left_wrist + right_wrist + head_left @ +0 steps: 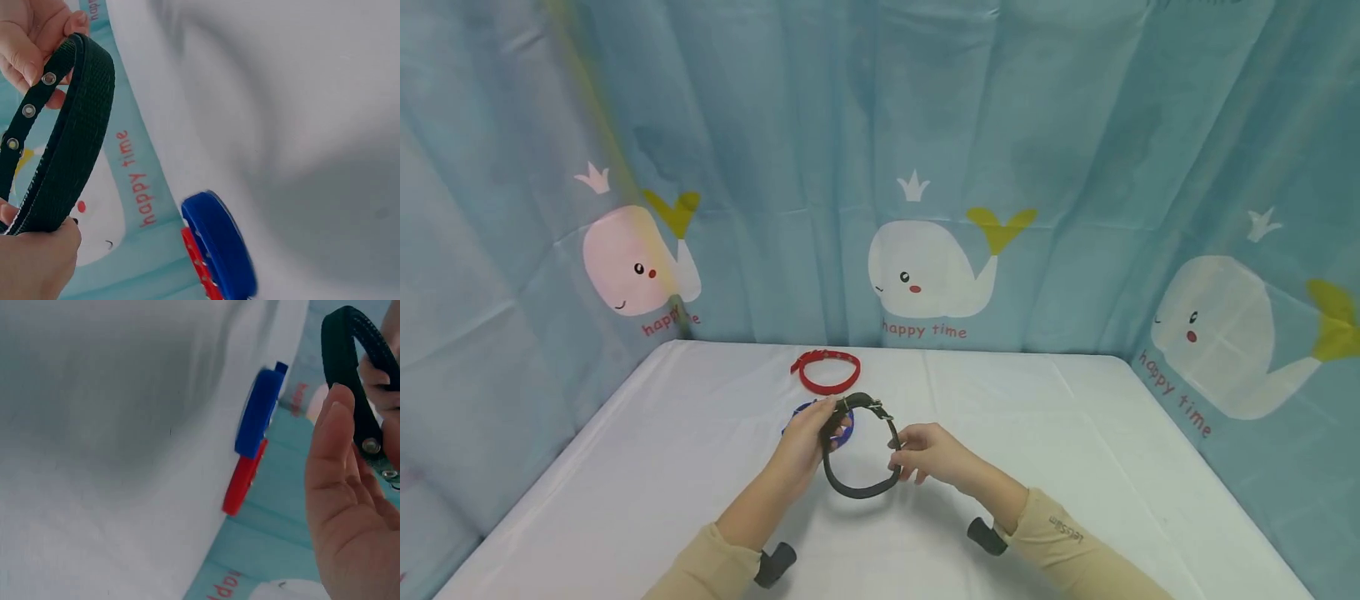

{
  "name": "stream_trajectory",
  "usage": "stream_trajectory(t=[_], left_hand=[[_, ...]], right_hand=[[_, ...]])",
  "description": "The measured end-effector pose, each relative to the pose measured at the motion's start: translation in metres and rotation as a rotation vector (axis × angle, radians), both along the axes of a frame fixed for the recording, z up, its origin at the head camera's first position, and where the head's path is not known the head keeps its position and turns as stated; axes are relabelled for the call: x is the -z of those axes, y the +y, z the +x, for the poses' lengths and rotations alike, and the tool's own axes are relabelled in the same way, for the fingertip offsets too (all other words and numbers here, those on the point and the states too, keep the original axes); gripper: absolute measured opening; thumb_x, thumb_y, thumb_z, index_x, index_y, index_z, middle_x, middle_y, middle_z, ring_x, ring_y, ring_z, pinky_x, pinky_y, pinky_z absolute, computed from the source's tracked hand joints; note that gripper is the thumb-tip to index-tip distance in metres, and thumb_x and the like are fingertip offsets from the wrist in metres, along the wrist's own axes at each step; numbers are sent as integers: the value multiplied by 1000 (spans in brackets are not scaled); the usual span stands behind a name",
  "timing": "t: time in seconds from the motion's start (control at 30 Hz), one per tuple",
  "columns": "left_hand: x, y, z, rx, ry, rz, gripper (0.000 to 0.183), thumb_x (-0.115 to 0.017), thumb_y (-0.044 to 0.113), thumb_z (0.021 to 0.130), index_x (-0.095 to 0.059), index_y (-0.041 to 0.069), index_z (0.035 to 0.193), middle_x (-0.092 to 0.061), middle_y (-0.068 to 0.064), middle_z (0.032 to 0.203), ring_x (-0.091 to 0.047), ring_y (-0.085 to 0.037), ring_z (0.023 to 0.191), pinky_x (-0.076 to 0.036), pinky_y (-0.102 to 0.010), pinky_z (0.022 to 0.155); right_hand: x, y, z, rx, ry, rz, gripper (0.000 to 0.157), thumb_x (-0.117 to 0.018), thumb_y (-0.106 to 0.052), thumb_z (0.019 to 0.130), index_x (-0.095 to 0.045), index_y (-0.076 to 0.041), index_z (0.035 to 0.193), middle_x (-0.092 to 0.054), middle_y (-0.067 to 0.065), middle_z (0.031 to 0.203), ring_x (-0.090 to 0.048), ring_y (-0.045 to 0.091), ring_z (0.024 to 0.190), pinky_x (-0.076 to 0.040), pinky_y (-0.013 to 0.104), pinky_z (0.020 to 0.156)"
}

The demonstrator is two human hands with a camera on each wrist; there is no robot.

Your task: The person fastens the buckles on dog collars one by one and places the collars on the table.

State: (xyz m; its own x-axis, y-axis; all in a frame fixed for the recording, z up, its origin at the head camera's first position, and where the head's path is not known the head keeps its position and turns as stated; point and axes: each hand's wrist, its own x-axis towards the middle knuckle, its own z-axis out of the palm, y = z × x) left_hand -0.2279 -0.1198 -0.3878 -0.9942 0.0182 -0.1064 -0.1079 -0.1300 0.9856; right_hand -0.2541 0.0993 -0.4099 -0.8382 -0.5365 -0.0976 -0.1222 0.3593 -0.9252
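A dark green collar point(859, 492), buckled into a loop, is held up above the white table by both hands. My left hand point(801, 446) grips its left side, near the metal buckle point(872, 407) at the top. At its right side my right hand point(943, 454) pinches the band between thumb and fingers. Metal eyelets point(29, 110) line the strap in the left wrist view. Behind the left hand lies a blue collar point(259, 412), partly hidden in the head view. A looped red collar point(829, 389) rests farther back.
The white-covered table point(1075, 467) reaches back to a light blue curtain point(820, 167) printed with whales. This curtain also hangs along the left and right sides. Dark cylindrical pieces point(775, 565) sit at both wrists.
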Motion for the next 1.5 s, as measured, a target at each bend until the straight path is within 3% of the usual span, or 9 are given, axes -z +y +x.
stream_trajectory(t=[0.27, 0.53, 0.83, 1.13, 1.33, 1.5], left_hand=[[9, -26, 7, -56, -70, -90, 38, -44, 23, 104, -51, -7, 125, -66, -9, 98, -55, -20, 88, -47, -31, 79], [17, -55, 12, 73, -124, -151, 39, -45, 28, 103, -48, -8, 119, -64, -11, 92, -62, -22, 86, -47, -29, 72], [24, -72, 17, 118, -121, -304, 42, -47, 22, 102, -49, -14, 123, -68, -16, 103, -66, -20, 87, -46, -33, 77], [38, -83, 19, 64, -266, -466, 31, -50, 16, 98, -58, -10, 111, -73, -12, 90, -66, -17, 70, -48, -33, 65], [44, -89, 22, 67, -310, -582, 26, -51, 16, 97, -59, -8, 103, -68, -4, 78, -64, -14, 62, -45, -31, 64], [43, -90, 24, 72, -309, -670, 25, -52, 14, 97, -58, -10, 101, -65, -6, 72, -58, -12, 56, -44, -23, 56]], right_hand=[[7, -16, -9, 62, -86, -64, 28, -60, -8, 92, -61, 11, 113, -70, 9, 86, -66, 17, 67, -55, 30, 62], [12, -29, -17, 122, -196, -94, 29, -60, -9, 92, -62, 10, 114, -68, 12, 83, -60, 11, 54, -54, 25, 55], [20, -41, -22, 170, -302, -102, 34, -63, -6, 88, -61, 7, 120, -67, 13, 89, -57, 12, 55, -51, 23, 54], [28, -58, -15, 212, -379, -89, 29, -67, 0, 85, -65, 4, 114, -64, 6, 80, -53, 13, 62, -47, 22, 55], [33, -64, -12, 239, -393, -84, 26, -68, 2, 85, -66, 2, 111, -67, 6, 82, -54, 14, 65, -48, 24, 56], [34, -68, -11, 246, -406, -99, 25, -65, 3, 86, -65, 4, 111, -70, 9, 86, -59, 16, 71, -50, 28, 61]])
